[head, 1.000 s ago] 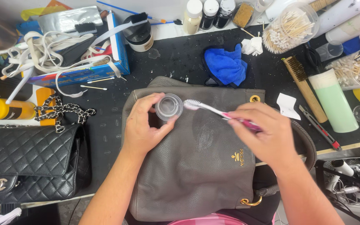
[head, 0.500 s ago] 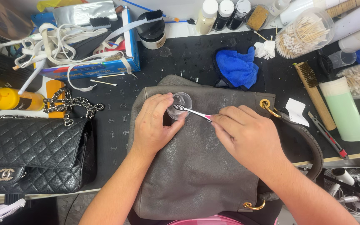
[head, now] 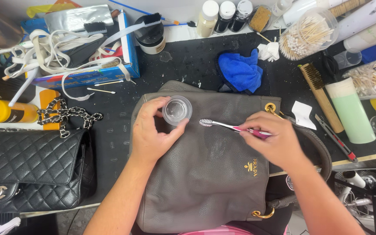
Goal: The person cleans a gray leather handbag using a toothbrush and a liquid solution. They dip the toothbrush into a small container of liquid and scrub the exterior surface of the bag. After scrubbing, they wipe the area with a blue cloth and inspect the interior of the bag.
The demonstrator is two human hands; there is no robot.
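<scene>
A grey leather handbag (head: 205, 174) lies flat on the black worktop in front of me. My left hand (head: 151, 132) rests on its upper left part and holds a small clear plastic cup (head: 176, 110) upright. My right hand (head: 275, 139) grips the pink handle of a toothbrush (head: 227, 125). The white bristle head points left and hovers just over the leather, a little right of and below the cup, apart from it.
A black quilted bag (head: 27, 167) with a chain lies at the left, beside a yellow bottle (head: 3, 112). A blue cloth (head: 240, 72), cotton-swab jars (head: 307, 32), a wooden brush (head: 320, 95), a green bottle (head: 349, 109) and a utility knife (head: 336, 139) crowd the back and right.
The toothbrush head was in the cup half a second ago; my right hand has drawn it out to the right and lowered it over the bag. The cup has stayed in my left hand.
</scene>
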